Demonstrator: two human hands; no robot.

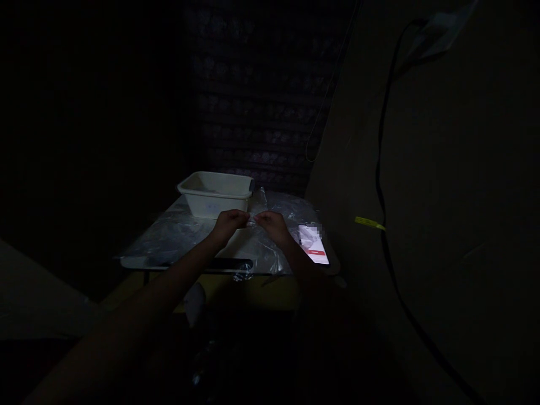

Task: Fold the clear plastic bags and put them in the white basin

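Observation:
Over the small table, my left hand [231, 223] and my right hand [273, 224] meet fingertip to fingertip. Both are closed in a pinch on a thin, clear plastic bag [252, 221], of which only a small shiny part shows between the fingers. More clear plastic [274, 259] hangs or lies below my right hand; whether it belongs to the same piece I cannot tell. Just behind my left hand stands a white plastic basin [217, 203]. Its inside is too dark to make out.
A lit phone [313, 244] lies on the table [135, 262] by its right edge. Clear plastic sheets [172, 233] spread over the tabletop. To the right, a black cable [380, 191] with a yellow tag [369, 223] runs down the wall. The room is very dark.

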